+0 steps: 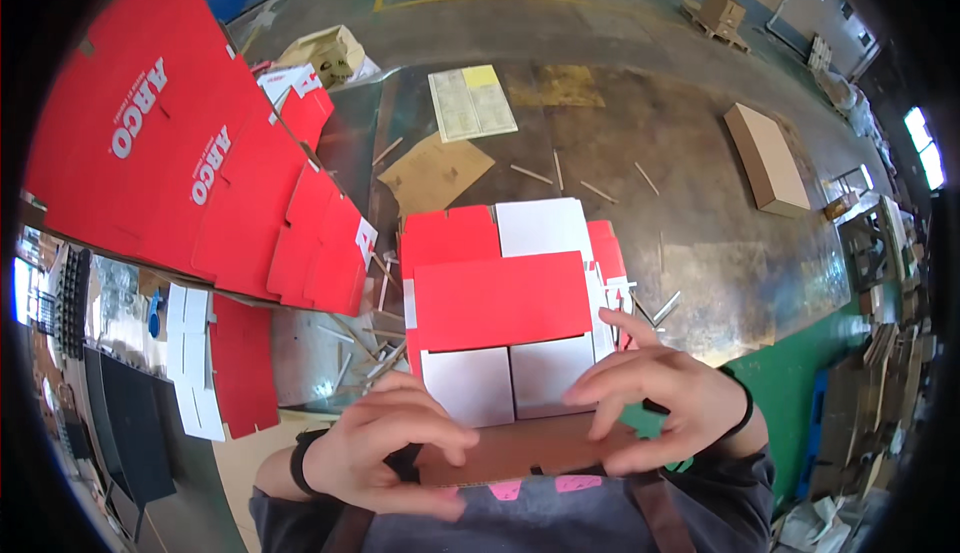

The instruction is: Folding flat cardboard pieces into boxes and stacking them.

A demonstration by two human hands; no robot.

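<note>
A partly folded cardboard box, red and white outside, lies on the table in front of me. Its near flap shows a plain brown side and stands up toward my body. At the left end of this flap, my left hand curls its fingers over the cardboard with the thumb below. My right hand grips the other end, its upper fingers spread over the white panel. Where the fingertips meet the cardboard is partly hidden.
Tall red cardboard sheets stand at the left. Loose cardboard strips are strewn around the box. Farther back lie a brown cardboard piece and a printed paper sheet. A long brown carton rests at the right.
</note>
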